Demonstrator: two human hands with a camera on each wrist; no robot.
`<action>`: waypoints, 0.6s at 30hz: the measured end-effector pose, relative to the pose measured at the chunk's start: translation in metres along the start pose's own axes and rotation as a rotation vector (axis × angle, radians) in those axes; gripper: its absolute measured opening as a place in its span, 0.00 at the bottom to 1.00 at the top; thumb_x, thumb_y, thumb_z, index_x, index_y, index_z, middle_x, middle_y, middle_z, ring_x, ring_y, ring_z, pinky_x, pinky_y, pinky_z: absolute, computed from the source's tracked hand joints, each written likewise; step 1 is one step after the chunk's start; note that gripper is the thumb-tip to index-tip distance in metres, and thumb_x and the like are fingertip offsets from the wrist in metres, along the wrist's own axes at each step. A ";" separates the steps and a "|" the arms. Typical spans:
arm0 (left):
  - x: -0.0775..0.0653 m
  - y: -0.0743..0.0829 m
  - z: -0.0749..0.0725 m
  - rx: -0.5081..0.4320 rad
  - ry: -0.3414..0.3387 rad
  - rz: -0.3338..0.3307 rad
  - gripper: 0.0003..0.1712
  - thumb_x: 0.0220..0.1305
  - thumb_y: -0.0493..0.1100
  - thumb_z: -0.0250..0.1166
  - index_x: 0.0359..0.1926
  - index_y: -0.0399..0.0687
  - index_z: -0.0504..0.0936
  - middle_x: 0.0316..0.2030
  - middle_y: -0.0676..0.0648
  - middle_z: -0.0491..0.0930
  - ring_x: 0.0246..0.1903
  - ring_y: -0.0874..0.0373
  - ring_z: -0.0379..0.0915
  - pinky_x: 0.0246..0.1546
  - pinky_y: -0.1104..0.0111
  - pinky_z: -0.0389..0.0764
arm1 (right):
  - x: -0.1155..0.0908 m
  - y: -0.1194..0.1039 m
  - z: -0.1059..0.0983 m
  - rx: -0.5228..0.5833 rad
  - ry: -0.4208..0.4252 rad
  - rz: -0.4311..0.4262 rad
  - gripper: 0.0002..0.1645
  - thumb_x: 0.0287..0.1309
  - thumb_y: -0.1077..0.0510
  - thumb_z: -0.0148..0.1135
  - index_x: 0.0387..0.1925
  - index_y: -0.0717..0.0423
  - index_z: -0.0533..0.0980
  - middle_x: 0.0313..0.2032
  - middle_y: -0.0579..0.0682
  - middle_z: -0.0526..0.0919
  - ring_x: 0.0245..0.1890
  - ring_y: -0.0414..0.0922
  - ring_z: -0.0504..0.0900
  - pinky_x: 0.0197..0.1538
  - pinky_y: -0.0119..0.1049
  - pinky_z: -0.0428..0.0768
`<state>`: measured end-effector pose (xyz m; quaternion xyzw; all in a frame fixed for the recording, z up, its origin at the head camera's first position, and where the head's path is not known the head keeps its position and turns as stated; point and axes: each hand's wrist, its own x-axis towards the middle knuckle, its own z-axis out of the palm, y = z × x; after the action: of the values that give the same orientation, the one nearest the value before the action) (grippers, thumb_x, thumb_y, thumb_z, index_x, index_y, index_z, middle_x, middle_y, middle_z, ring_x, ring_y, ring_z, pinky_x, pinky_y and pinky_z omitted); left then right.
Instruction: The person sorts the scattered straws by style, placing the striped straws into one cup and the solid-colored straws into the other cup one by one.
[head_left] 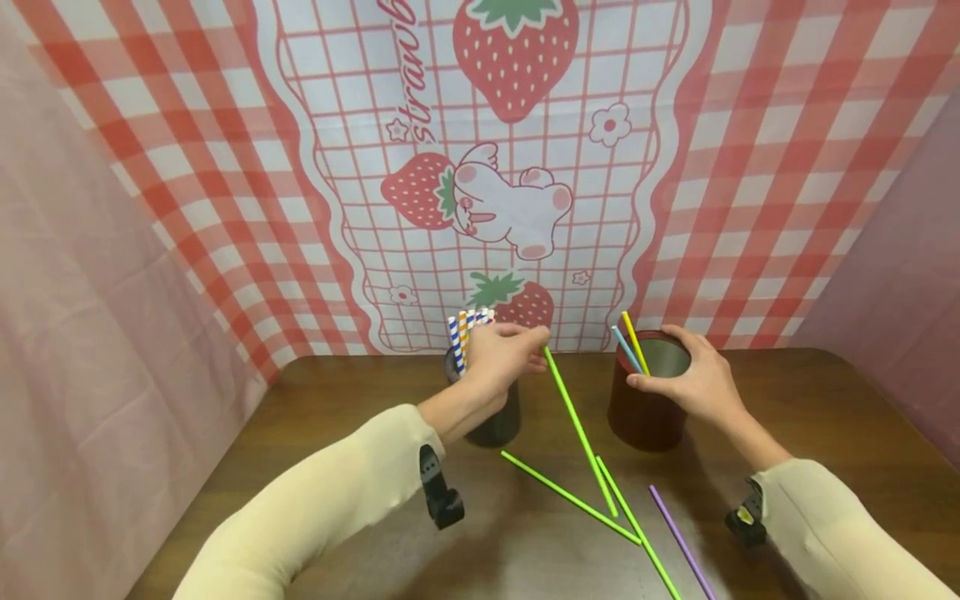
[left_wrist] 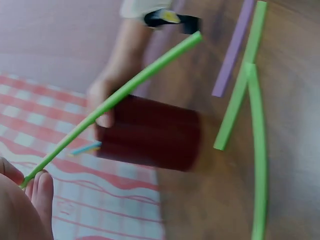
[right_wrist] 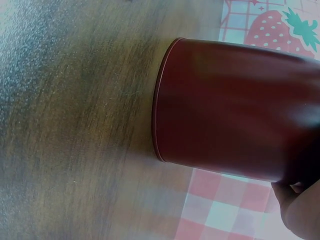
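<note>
My left hand (head_left: pixel 498 358) pinches the top end of a green straw (head_left: pixel 576 421), which slants down to the right above the table. Thumb and fingers of my right hand (head_left: pixel 697 375) grip the rim of a dark red cup (head_left: pixel 645 417) standing upright. A blue straw (head_left: pixel 627 348) and a yellow straw (head_left: pixel 633 340) poke out of that cup. Behind my left hand stands a dark cup (head_left: pixel 498 421), partly hidden, with several striped straws (head_left: pixel 457 342) in it. The left wrist view shows the held straw (left_wrist: pixel 120 95) crossing in front of the red cup (left_wrist: pixel 150 132).
Two more green straws lie on the table (head_left: pixel 360 517), the left one (head_left: pixel 570 497) meeting the right one (head_left: pixel 641 533). A purple straw (head_left: pixel 678 537) lies to their right. A strawberry-print checked cloth (head_left: pixel 517 200) hangs behind the table.
</note>
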<state>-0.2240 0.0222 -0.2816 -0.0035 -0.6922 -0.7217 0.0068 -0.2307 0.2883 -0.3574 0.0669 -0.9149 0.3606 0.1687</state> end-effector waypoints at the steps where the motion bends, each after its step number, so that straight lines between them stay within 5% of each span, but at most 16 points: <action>1: 0.002 0.005 0.002 -0.028 0.008 0.028 0.08 0.49 0.33 0.63 0.30 0.31 0.84 0.20 0.41 0.83 0.16 0.58 0.79 0.28 0.62 0.85 | 0.000 0.000 0.000 -0.001 0.002 -0.002 0.55 0.39 0.40 0.77 0.65 0.61 0.64 0.59 0.69 0.68 0.51 0.64 0.70 0.41 0.57 0.71; 10: 0.015 0.023 0.011 -0.132 0.072 0.151 0.06 0.50 0.32 0.63 0.28 0.32 0.85 0.29 0.33 0.83 0.18 0.57 0.80 0.28 0.63 0.85 | 0.000 0.001 0.001 0.000 0.012 -0.008 0.54 0.39 0.41 0.77 0.64 0.61 0.65 0.56 0.68 0.70 0.49 0.62 0.71 0.40 0.52 0.71; 18: 0.026 0.040 0.013 -0.185 0.146 0.238 0.07 0.51 0.32 0.63 0.32 0.33 0.85 0.29 0.35 0.84 0.25 0.48 0.84 0.34 0.61 0.85 | -0.001 0.001 0.001 0.006 0.034 -0.019 0.52 0.38 0.43 0.78 0.63 0.60 0.67 0.54 0.66 0.72 0.45 0.60 0.72 0.38 0.46 0.71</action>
<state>-0.2489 0.0332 -0.2404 -0.0337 -0.6151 -0.7748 0.1422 -0.2298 0.2887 -0.3592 0.0701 -0.9102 0.3627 0.1874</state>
